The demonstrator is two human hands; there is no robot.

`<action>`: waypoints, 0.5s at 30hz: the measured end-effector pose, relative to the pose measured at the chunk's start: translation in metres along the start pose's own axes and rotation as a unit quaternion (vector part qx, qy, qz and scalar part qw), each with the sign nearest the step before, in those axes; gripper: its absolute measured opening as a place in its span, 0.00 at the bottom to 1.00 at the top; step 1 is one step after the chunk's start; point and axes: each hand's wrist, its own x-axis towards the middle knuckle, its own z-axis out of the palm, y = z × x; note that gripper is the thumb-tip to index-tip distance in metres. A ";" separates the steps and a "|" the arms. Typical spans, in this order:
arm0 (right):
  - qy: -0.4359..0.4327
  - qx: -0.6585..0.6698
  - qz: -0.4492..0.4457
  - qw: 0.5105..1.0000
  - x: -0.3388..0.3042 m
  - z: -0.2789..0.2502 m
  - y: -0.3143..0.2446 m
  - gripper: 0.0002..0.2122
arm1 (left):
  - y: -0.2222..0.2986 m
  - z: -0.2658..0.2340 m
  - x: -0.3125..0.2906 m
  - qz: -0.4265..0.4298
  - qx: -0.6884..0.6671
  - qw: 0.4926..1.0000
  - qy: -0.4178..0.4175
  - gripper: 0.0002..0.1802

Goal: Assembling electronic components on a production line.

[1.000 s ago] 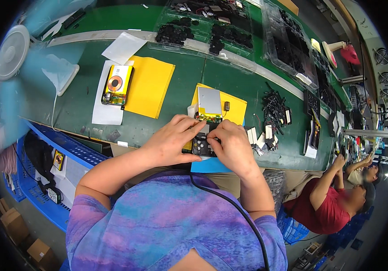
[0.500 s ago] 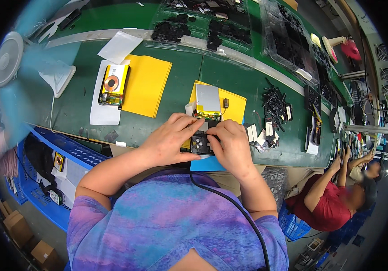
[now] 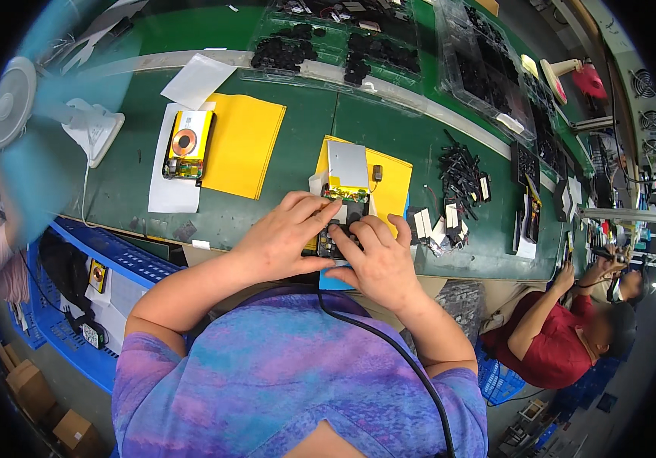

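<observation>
At the table's near edge, an electronic device lies partly assembled: a silver rectangular pack (image 3: 348,164), a green circuit board (image 3: 343,195) below it and a black plastic casing (image 3: 329,246) nearest me. My left hand (image 3: 286,237) is closed on the casing's left side, fingertips by the circuit board. Over its right side sits my right hand (image 3: 381,256), index finger and thumb closed on the casing, the other fingers raised apart. Both hands cover much of it. Yellow sheets (image 3: 393,183) lie underneath, and a small dark part on a wire (image 3: 377,173) rests beside the pack.
A similar yellow unit with a copper coil (image 3: 187,145) lies left on white paper and yellow sheets (image 3: 248,145). Right are black strips (image 3: 463,179) and white-and-black pieces (image 3: 442,229). Clear trays (image 3: 297,53) stand behind; a blue crate (image 3: 114,256) is left. A co-worker in red (image 3: 549,343) sits right.
My right hand has shifted slightly left and down over the casing, its index finger now across it and other fingers lifted. My left hand keeps nearly the same place.
</observation>
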 end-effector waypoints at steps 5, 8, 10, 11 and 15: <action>0.034 -0.031 0.023 0.999 -0.005 0.013 -0.007 0.27 | 0.000 0.000 0.000 -0.006 0.003 1.000 0.007 0.50; 0.046 -0.039 0.031 0.998 -0.005 0.015 -0.011 0.25 | 0.000 -0.001 0.001 -0.009 0.001 1.000 0.008 0.50; 0.050 -0.043 0.037 0.997 -0.006 0.017 -0.012 0.23 | 0.001 0.000 0.002 -0.005 0.002 1.000 0.008 0.50; 0.050 -0.045 0.034 0.997 -0.007 0.020 -0.012 0.22 | 0.001 0.001 0.002 -0.002 0.001 1.000 0.007 0.50; 0.072 -0.035 0.042 0.996 -0.008 0.023 -0.014 0.19 | 0.001 -0.002 0.002 0.001 0.010 1.000 0.010 0.49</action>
